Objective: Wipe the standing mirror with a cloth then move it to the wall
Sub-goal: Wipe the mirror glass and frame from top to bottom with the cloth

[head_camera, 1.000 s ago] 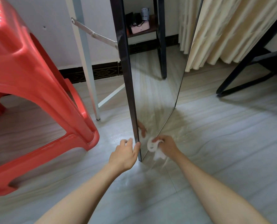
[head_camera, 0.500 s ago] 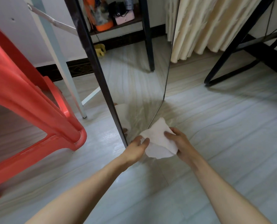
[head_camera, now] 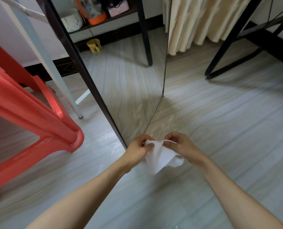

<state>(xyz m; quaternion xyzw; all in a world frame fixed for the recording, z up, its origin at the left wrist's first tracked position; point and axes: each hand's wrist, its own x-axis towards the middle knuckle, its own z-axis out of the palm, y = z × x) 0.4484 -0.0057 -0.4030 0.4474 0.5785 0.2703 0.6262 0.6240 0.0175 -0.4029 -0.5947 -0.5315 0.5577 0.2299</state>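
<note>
The standing mirror (head_camera: 130,83) rises from the floor at centre, with a dark frame along its left edge and the floor reflected in its glass. Just in front of its bottom corner I hold a white cloth (head_camera: 160,157) with both hands. My left hand (head_camera: 137,149) pinches the cloth's upper left edge. My right hand (head_camera: 180,144) pinches the upper right edge. The cloth hangs down between them, off the glass.
A red plastic stool (head_camera: 31,116) stands close on the left. The mirror's white rear leg (head_camera: 46,60) stands behind it near the wall. Cream curtains (head_camera: 200,22) hang at the back right, beside a black table leg (head_camera: 226,47).
My right hand has left the mirror's lower glass. Both hands have drawn back toward me and now hold the cloth spread between them. The view has shifted left and down.
</note>
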